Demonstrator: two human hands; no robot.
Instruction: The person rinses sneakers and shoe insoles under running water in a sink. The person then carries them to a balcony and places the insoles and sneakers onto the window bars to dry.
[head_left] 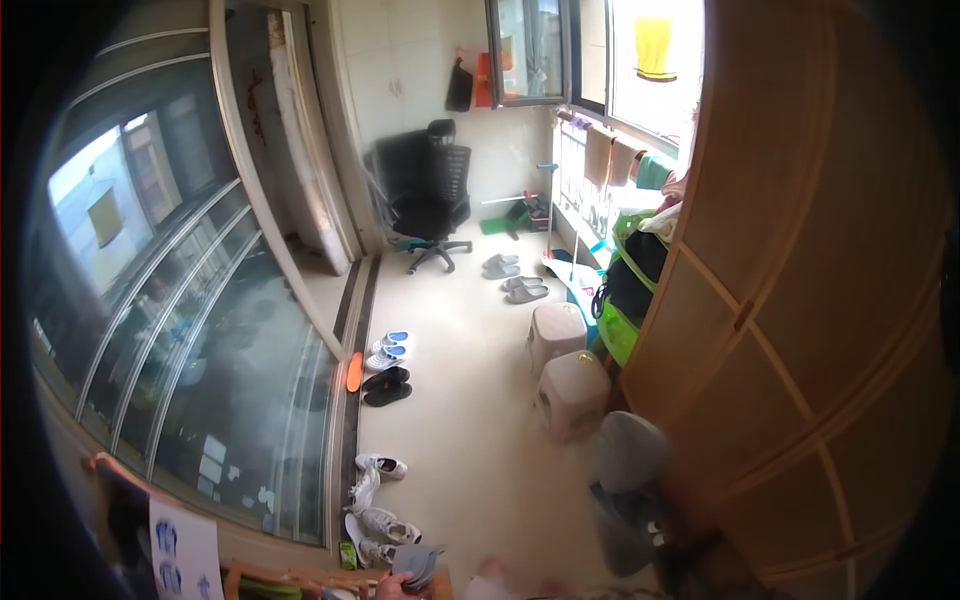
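At the bottom edge my left hand (396, 586) is closed round a flat grey item (417, 565), perhaps a slipper or insole. Just beyond it on the floor lie white shoes (385, 527) and a small green packet (348, 555). To the right of that hand, a skin-toned shape smeared by motion reaches the bottom edge; it may be my right hand, and its fingers cannot be made out. A wooden rack (290, 583) is partly visible at the bottom left.
Two stools (574, 390) stand right of centre, near a blurred grey chair-like object (632, 450). More shoes (387, 386) line the sliding glass door (230, 370). Grey slippers (525, 290) and a black office chair (432, 205) are farther back. A wooden cabinet (760, 250) borders the right.
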